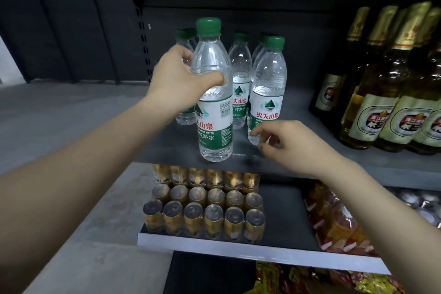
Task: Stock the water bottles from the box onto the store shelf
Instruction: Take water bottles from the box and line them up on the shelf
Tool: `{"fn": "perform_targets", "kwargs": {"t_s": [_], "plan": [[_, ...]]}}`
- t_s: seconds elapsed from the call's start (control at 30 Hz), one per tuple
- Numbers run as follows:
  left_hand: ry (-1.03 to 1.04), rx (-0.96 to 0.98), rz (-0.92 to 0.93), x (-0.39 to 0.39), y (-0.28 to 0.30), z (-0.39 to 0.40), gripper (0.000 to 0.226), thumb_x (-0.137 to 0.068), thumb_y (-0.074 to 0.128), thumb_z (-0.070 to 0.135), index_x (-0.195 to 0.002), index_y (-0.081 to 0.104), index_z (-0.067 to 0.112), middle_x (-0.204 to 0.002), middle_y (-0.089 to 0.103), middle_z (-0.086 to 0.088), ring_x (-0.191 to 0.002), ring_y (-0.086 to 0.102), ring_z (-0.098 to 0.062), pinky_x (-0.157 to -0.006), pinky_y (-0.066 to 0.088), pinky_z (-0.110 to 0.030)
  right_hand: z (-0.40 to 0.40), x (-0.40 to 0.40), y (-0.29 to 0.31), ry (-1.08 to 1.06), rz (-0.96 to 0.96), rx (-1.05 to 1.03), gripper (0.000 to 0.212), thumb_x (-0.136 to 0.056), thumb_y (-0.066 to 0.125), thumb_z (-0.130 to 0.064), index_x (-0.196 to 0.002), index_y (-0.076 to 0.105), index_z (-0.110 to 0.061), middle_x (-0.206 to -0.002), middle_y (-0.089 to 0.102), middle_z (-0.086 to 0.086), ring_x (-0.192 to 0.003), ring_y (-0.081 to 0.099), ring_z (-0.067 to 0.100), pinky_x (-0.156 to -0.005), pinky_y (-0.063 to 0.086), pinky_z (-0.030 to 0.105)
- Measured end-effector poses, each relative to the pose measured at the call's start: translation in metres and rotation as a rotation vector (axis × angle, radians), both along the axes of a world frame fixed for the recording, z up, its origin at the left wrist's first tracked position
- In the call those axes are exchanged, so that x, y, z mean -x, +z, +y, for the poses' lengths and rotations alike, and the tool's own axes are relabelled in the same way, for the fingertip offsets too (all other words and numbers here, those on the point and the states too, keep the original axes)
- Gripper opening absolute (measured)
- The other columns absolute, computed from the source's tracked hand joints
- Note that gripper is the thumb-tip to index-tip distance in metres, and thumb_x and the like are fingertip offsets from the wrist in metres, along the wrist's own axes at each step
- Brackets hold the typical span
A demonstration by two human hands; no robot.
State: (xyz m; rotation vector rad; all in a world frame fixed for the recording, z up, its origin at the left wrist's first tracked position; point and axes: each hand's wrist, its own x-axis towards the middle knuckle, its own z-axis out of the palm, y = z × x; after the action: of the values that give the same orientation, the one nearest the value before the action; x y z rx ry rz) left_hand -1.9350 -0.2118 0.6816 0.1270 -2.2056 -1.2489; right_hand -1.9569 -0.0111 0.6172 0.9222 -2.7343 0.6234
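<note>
My left hand (181, 76) grips the shoulder of a clear water bottle (213, 112) with a green cap and green-white label, which stands upright near the front edge of the dark shelf (298, 150). My right hand (284, 143) hovers with loosely curled fingers just in front of the base of a second front bottle (268, 83), holding nothing. Behind these stand several more green-capped water bottles (239, 71) in rows, partly hidden. The box is out of view.
Glass beer bottles (386, 93) with gold foil necks fill the shelf's right side. On the shelf below sit a shrink-wrapped pack of golden cans (205, 207) and red snack packets (334, 222). The grey floor (59, 126) lies to the left.
</note>
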Motion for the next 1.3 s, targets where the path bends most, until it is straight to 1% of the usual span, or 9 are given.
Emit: {"fn": "perform_targets", "kwargs": {"t_s": [0.23,0.4,0.6,0.67,0.8,1.0,1.17,1.23,1.3], "plan": [[-0.064,0.014,-0.021,0.027,0.006,-0.012,0.034,-0.062,0.078,0.032,-0.075,0.046,0.029,-0.074,0.05,0.009,-0.061,0.045,-0.006,-0.054,0.035,-0.025,-0.016,0.017,0.01,-0.049,0.003,0.014,0.026,-0.082,0.057,-0.017,-0.107,0.063,-0.024,-0.086,0.065,-0.005,-0.078,0.057,0.016,-0.078,0.05,0.035],[-0.096,0.01,-0.019,0.043,0.006,-0.022,0.034,-0.062,0.077,0.032,-0.076,0.046,0.03,-0.081,0.053,0.006,-0.066,0.047,-0.009,-0.055,0.035,-0.025,-0.029,0.027,0.012,-0.07,0.003,0.028,0.027,-0.083,0.056,-0.016,-0.108,0.062,-0.023,-0.084,0.065,-0.005,-0.076,0.057,0.016,-0.078,0.05,0.035],[-0.117,-0.008,-0.037,0.061,0.0,-0.033,0.035,-0.062,0.077,0.031,-0.075,0.045,0.03,-0.073,0.05,0.008,-0.061,0.045,-0.008,-0.054,0.034,-0.025,-0.042,0.036,0.01,-0.082,-0.001,0.028,0.029,-0.083,0.056,-0.017,-0.11,0.061,-0.025,-0.084,0.063,-0.006,-0.076,0.057,0.015,-0.077,0.05,0.035],[-0.122,-0.005,-0.042,0.065,-0.004,-0.036,0.035,-0.062,0.078,0.031,-0.078,0.046,0.029,-0.073,0.048,0.009,-0.061,0.044,-0.008,-0.053,0.034,-0.025,-0.045,0.038,0.009,-0.087,-0.006,0.032,0.03,-0.083,0.056,-0.017,-0.112,0.06,-0.025,-0.087,0.064,-0.005,-0.075,0.056,0.015,-0.075,0.049,0.033],[-0.126,0.012,-0.061,0.069,-0.01,-0.04,0.042,-0.062,0.078,0.031,-0.092,0.049,0.024,-0.074,0.048,0.011,-0.063,0.045,-0.006,-0.054,0.035,-0.025,-0.051,0.04,0.01,-0.084,-0.011,0.043,0.029,-0.084,0.055,-0.017,-0.111,0.06,-0.026,-0.088,0.063,-0.007,-0.074,0.056,0.015,-0.074,0.049,0.032],[-0.118,0.039,-0.065,0.071,-0.018,-0.041,0.044,-0.063,0.078,0.031,-0.095,0.05,0.022,-0.074,0.051,0.012,-0.065,0.049,-0.005,-0.055,0.037,-0.025,-0.058,0.04,0.009,-0.091,0.005,0.046,0.033,-0.084,0.055,-0.017,-0.116,0.057,-0.025,-0.091,0.062,-0.006,-0.075,0.056,0.015,-0.074,0.047,0.03],[-0.141,0.054,-0.072,0.073,-0.019,-0.04,0.045,-0.064,0.077,0.032,-0.097,0.048,0.022,-0.075,0.051,0.012,-0.067,0.05,-0.006,-0.056,0.039,-0.025,-0.061,0.039,0.008,-0.105,0.011,0.056,0.037,-0.085,0.054,-0.018,-0.121,0.054,-0.024,-0.092,0.059,-0.008,-0.074,0.056,0.015,-0.074,0.048,0.031],[-0.167,0.059,-0.088,0.073,-0.019,-0.038,0.046,-0.065,0.076,0.032,-0.099,0.047,0.023,-0.078,0.052,0.012,-0.071,0.052,-0.008,-0.06,0.042,-0.026,-0.063,0.038,0.008,-0.109,0.014,0.067,0.039,-0.085,0.054,-0.018,-0.124,0.052,-0.024,-0.094,0.058,-0.009,-0.074,0.057,0.015,-0.074,0.048,0.03],[-0.198,0.042,-0.099,0.073,-0.02,-0.037,0.048,-0.066,0.076,0.033,-0.101,0.046,0.023,-0.083,0.056,0.009,-0.079,0.057,-0.013,-0.069,0.047,-0.031,-0.064,0.036,0.01,-0.108,0.02,0.075,0.043,-0.085,0.054,-0.017,-0.127,0.05,-0.026,-0.098,0.058,-0.01,-0.076,0.057,0.014,-0.075,0.047,0.029]]}}
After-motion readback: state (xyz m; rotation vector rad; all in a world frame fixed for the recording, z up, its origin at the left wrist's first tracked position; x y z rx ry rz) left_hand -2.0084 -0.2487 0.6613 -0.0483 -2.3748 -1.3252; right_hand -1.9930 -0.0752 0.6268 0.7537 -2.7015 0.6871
